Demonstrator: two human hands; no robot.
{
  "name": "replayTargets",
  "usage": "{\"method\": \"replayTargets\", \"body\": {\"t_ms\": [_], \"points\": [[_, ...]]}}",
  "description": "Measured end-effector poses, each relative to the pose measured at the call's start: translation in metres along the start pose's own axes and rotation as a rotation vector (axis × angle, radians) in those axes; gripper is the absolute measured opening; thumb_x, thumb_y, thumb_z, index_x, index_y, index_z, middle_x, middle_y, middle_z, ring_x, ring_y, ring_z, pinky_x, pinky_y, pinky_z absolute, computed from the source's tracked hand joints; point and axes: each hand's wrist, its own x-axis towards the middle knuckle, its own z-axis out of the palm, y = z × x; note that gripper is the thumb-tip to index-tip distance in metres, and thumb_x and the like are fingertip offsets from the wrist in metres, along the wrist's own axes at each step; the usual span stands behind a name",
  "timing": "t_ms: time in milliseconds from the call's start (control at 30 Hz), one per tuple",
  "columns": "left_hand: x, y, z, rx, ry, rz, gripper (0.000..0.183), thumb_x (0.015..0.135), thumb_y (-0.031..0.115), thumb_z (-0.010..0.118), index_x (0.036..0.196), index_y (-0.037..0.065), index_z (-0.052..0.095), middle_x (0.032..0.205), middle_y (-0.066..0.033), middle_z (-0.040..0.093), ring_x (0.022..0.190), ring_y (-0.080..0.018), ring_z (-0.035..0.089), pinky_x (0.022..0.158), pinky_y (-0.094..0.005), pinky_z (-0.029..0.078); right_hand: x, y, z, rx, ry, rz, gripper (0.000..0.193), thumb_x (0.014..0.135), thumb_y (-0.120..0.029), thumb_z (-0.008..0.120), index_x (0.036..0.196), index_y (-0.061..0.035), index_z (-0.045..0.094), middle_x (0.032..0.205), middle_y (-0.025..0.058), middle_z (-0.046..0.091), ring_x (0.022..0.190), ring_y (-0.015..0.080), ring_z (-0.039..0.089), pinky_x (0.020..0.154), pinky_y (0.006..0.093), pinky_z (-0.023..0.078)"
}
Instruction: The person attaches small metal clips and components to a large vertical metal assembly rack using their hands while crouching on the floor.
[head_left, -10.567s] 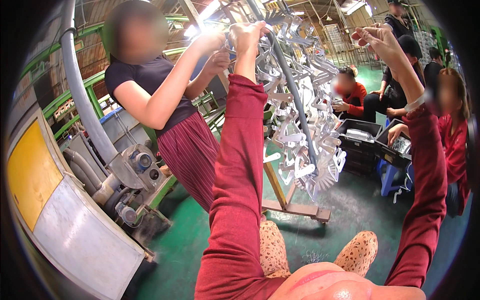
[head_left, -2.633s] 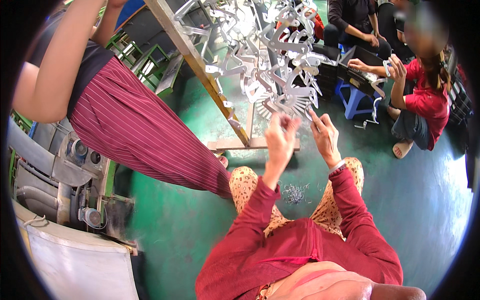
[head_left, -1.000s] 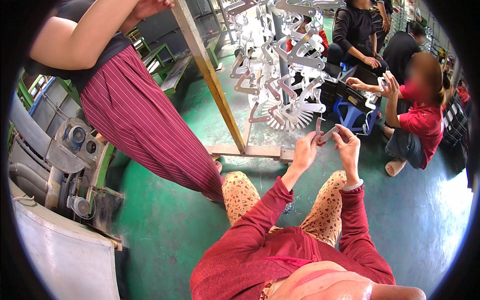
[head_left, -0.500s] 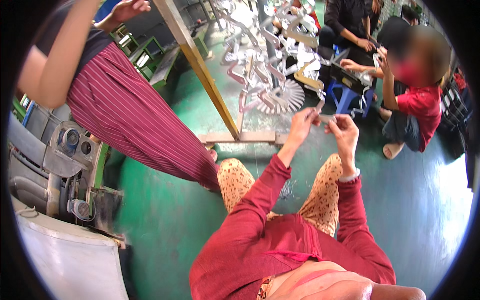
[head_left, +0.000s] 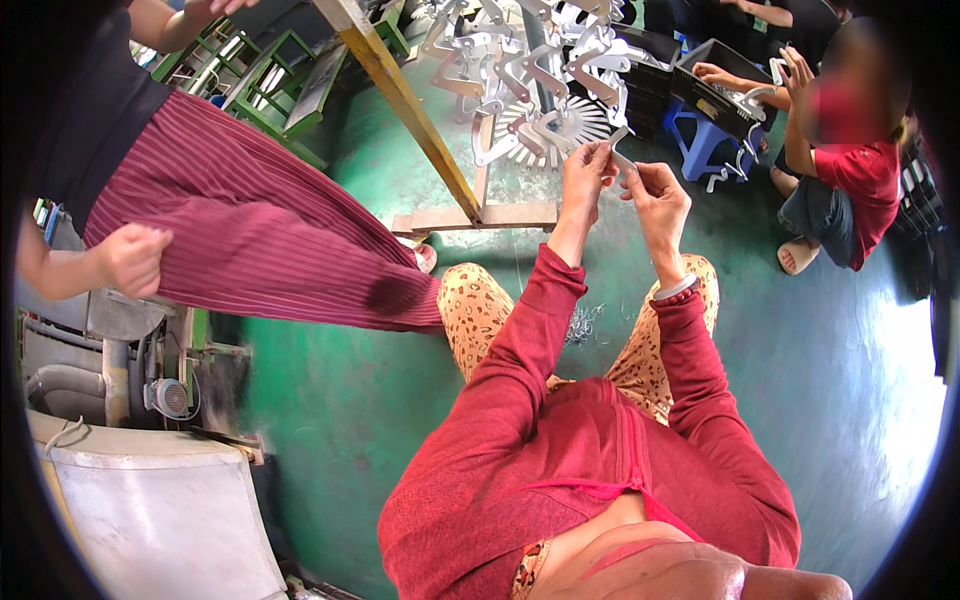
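Observation:
Out in front of me, a small bent grey metal piece (head_left: 622, 162) spans the gap between my two hands. My left hand (head_left: 584, 182) pinches its left end, and my right hand (head_left: 660, 205) pinches the right end with fingers and thumb. Just beyond them hangs a rack of similar bent metal pieces (head_left: 545, 75), strung in columns around a dark upright post. Low on that rack, a fan-like ring of flat silver pieces (head_left: 575, 125) sits close behind my left hand. Fingers cover part of the held piece.
A brown wooden frame post (head_left: 405, 105) stands ahead on a wooden base bar (head_left: 510, 215). To the left is a person in striped red trousers (head_left: 250, 220). Another person in a red shirt (head_left: 865, 190) sits by a black crate (head_left: 722, 88) on a blue stool (head_left: 700, 145). Shavings (head_left: 582, 325) lie between my knees.
My view has shifted, and both hands sit higher in it, still on the metal piece, which now tilts more. The standing person's nearer arm has dropped to a loose fist.

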Motion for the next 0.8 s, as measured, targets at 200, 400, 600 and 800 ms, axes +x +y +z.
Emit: {"method": "replayTargets", "body": {"t_ms": [200, 400, 600, 800], "points": [[0.008, -0.003, -0.006, -0.098, 0.093, 0.029, 0.018, 0.089, 0.023, 0.056, 0.093, 0.005, 0.059, 0.074, 0.0006, 0.058, 0.064, -0.0083, 0.053, 0.059, -0.0240, 0.044, 0.011, 0.002, 0.020, -0.238, -0.002, 0.017, 0.015, 0.076, -0.008, 0.066, 0.088, 0.0003, 0.062, 0.066, 0.0058, 0.063, 0.057, 0.0076, 0.057, 0.053, 0.0237, 0.048], [0.010, -0.012, -0.014, -0.111, 0.011, 0.090, 0.018, 0.091, 0.017, 0.052, 0.095, 0.002, 0.062, 0.080, -0.0016, 0.062, 0.068, -0.0089, 0.057, 0.062, -0.0240, 0.046, 0.021, 0.018, 0.030, -0.346, -0.023, -0.065, 0.018, 0.075, -0.008, 0.065, 0.091, -0.0001, 0.062, 0.068, 0.0109, 0.062, 0.058, 0.0149, 0.060, 0.056, 0.0272, 0.047], [-0.004, -0.008, -0.014, 0.101, 0.021, 0.073, 0.024, 0.091, 0.022, 0.051, 0.101, 0.003, 0.063, 0.082, -0.0006, 0.064, 0.069, -0.0054, 0.057, 0.059, -0.0195, 0.041, 0.036, 0.021, 0.037, -0.426, -0.057, -0.168, 0.016, 0.077, -0.007, 0.062, 0.091, -0.0001, 0.062, 0.069, 0.0139, 0.061, 0.060, 0.0213, 0.061, 0.057, 0.0302, 0.047], [-0.033, -0.011, -0.039, 0.256, 0.019, -0.001, 0.034, 0.088, 0.029, 0.056, 0.104, 0.000, 0.062, 0.083, -0.0044, 0.065, 0.071, -0.0073, 0.057, 0.061, -0.0202, 0.041, 0.053, 0.021, 0.046, -0.591, -0.072, -0.224, 0.012, 0.076, -0.009, 0.060, 0.086, -0.0023, 0.060, 0.071, 0.0150, 0.061, 0.065, 0.0303, 0.059, 0.060, 0.0358, 0.046]]}}
